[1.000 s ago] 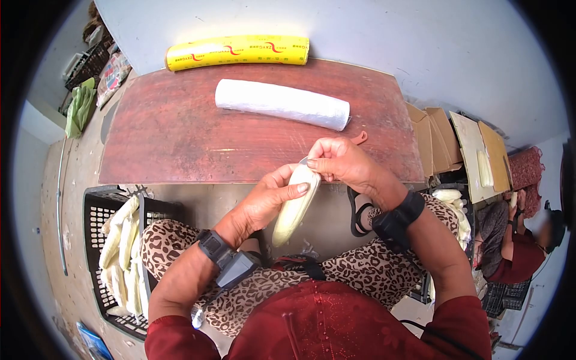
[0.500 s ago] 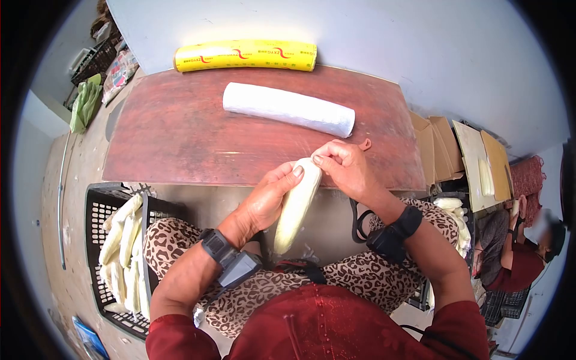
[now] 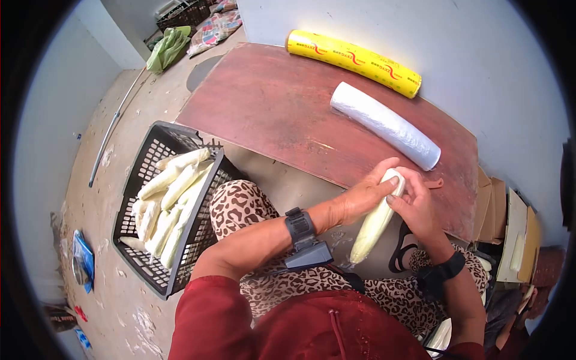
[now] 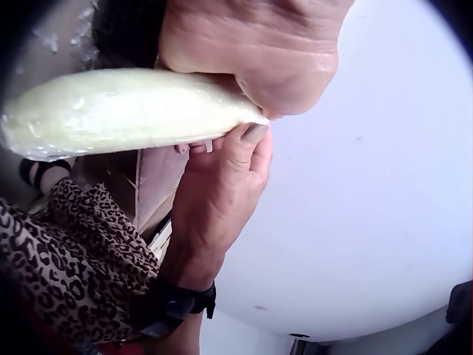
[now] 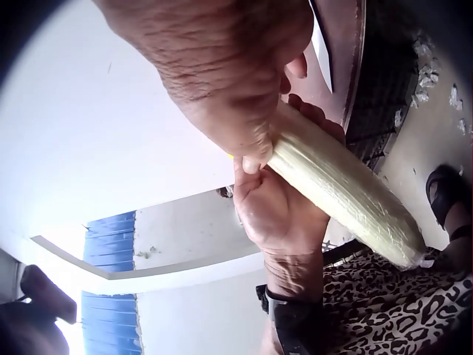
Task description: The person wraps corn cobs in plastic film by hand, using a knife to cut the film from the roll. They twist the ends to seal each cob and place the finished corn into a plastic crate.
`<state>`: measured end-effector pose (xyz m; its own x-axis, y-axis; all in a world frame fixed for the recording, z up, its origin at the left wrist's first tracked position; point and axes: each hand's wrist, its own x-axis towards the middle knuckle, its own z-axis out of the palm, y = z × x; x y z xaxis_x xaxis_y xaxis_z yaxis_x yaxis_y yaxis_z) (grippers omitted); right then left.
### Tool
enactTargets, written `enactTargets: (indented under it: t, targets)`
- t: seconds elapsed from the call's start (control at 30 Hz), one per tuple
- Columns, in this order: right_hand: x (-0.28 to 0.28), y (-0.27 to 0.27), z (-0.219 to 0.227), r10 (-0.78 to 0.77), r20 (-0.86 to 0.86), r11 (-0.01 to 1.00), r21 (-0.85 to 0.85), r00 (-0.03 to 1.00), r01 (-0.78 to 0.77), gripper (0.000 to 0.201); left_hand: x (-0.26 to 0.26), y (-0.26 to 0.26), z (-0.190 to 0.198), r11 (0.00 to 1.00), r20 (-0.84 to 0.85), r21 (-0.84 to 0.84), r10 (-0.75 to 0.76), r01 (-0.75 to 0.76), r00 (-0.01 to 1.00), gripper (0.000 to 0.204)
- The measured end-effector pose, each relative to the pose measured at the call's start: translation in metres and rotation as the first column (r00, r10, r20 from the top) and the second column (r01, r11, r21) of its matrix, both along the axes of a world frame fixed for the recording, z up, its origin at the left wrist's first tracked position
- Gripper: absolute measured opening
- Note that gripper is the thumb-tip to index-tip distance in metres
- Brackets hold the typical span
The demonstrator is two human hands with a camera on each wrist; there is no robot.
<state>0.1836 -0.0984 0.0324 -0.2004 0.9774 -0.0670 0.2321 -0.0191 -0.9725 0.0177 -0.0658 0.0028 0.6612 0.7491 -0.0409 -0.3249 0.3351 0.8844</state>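
Observation:
A pale ear of corn (image 3: 375, 227), its husk under clear film, slants downward between both hands over the gap in front of the table. My left hand (image 3: 365, 198) grips its upper part, thumb along the side. At the top end, my right hand (image 3: 418, 207) holds it with thumb and fingers. In the left wrist view, the right thumb (image 4: 240, 148) pinches the tip of the corn, right beside the left hand. Shiny film shows on the corn (image 5: 355, 200) in the right wrist view, bunched at its lower end.
A black crate (image 3: 195, 252) with several wrapped ears stands at left. On the red table (image 3: 270, 102) lie a white film roll (image 3: 387, 125), a yellow roll (image 3: 354, 62) and an orange handle (image 3: 433, 183). Cardboard (image 3: 492, 210) leans at right, near another person.
The head view has swung left, bringing the crate further in. Both hands still hold the corn; the right hand has shifted from pinching the tip to lying closer around the top end.

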Motion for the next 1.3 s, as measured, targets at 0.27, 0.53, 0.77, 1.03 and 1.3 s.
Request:
enactTargets:
  t: [0.27,0.53,0.77,1.03,1.3]
  targets:
    - [0.001,0.003,0.014,-0.030,-0.284,0.990,-0.141,0.958,-0.011,0.054,0.001,0.009,0.007,0.957,-0.050,0.278,0.099,-0.081,0.994,0.043]
    - [0.000,0.015,0.016,-0.056,-0.234,0.998,-0.022,0.971,0.052,0.056,-0.009,0.022,0.026,0.886,-0.006,0.296,0.375,-0.357,0.927,0.037]
    - [0.011,0.021,0.011,-0.103,-0.056,0.995,-0.018,0.993,0.102,0.040,-0.104,0.048,0.090,0.679,0.054,0.020,0.732,-0.734,0.679,0.033]
    - [0.006,0.020,0.017,-0.107,-0.036,0.992,-0.078,0.994,0.104,0.033,-0.307,0.015,0.054,0.182,0.100,-0.093,0.980,-0.979,0.173,0.029]
    - [0.008,0.023,0.012,-0.124,0.044,0.989,-0.075,0.991,0.127,0.026,-0.462,-0.095,-0.051,-0.322,-0.064,-0.474,0.941,-0.820,-0.333,0.044]
